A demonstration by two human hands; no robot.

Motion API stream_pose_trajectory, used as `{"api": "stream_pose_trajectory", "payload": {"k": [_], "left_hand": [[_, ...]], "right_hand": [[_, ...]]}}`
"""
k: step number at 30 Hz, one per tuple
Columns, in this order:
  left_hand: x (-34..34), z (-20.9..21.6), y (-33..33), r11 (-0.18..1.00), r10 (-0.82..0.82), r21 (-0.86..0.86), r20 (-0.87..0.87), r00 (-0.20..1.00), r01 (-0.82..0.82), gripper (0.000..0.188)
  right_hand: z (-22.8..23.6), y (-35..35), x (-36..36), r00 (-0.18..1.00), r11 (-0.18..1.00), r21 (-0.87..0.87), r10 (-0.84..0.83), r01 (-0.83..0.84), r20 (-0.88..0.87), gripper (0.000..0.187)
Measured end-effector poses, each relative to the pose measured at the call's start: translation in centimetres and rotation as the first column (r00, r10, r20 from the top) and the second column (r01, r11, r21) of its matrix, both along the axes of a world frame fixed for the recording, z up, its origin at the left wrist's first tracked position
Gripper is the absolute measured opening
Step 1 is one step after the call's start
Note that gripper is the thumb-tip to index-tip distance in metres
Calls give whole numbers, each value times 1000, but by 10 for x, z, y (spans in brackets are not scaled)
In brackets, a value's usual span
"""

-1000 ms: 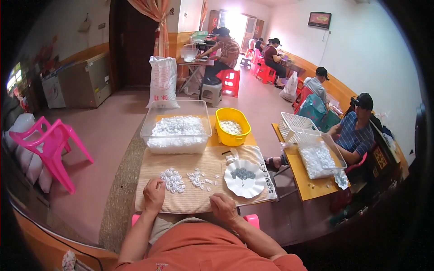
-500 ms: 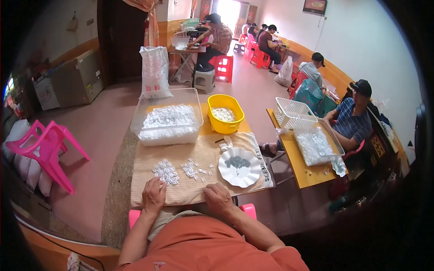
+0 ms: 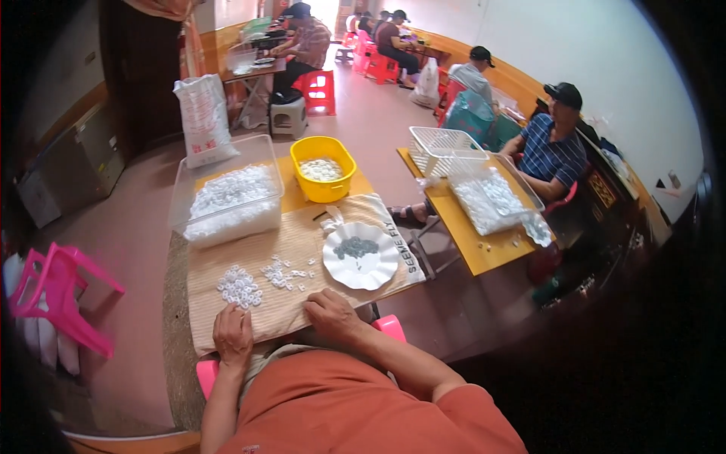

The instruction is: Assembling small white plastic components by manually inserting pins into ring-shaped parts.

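Observation:
My left hand (image 3: 233, 334) rests at the near edge of a striped beige towel (image 3: 302, 244), fingers extended and holding nothing. Just beyond its fingertips lies a pile of small white ring-like plastic pieces (image 3: 240, 286). To the right is a looser scatter of similar white pieces (image 3: 278, 274). My right hand (image 3: 331, 312) lies on the towel's front edge, its fingers loosely bent and apart, with nothing visible in them. Beyond it stands a white scalloped plate (image 3: 369, 276) bearing a heap of small grey-green pieces (image 3: 355, 247).
A clear bin (image 3: 227, 227) of white pieces and a yellow tub (image 3: 324, 189) stand at the table's back. Right is another table (image 3: 484, 257) with a white basket (image 3: 442, 147) and a seated person (image 3: 556, 155). A pink stool (image 3: 64, 291) stands left; a white sack (image 3: 204, 125) behind.
The view has swung to the right, so the whole scene sits further left and slightly higher or tilted. Both hands stay at the towel's near edge; the pieces appear unmoved.

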State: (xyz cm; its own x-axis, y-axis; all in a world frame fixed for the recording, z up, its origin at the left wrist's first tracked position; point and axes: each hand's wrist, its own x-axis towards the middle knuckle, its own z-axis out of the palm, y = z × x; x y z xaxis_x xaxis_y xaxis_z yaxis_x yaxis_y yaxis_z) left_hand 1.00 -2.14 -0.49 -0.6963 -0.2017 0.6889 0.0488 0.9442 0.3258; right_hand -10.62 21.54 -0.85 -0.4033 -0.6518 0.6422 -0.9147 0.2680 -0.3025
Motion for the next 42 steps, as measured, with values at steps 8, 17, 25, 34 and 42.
{"api": "stream_pose_trajectory", "payload": {"k": [8, 17, 25, 34, 42], "left_hand": [[3, -3, 2, 1000, -28, 7, 60, 998, 27, 9], [3, -9, 0, 999, -28, -17, 55, 998, 29, 10], [3, -7, 1, 997, -67, -29, 50, 996, 69, 9], [-2, 0, 4, 995, -31, -97, 58, 998, 36, 8], [1, 0, 4, 995, -28, -93, 50, 998, 33, 6]], "right_hand": [[2, 2, 0, 1000, 1000, -25, 4, -4, -12, 13], [6, 4, 1, 1000, 999, 39, -6, 7, -23, 14], [18, 4, 8, 999, 997, 73, 27, -29, 25, 27], [34, 6, 7, 999, 982, 183, 44, -48, 24, 43], [23, 5, 8, 998, 974, 225, 13, 2, -67, 33]]}}
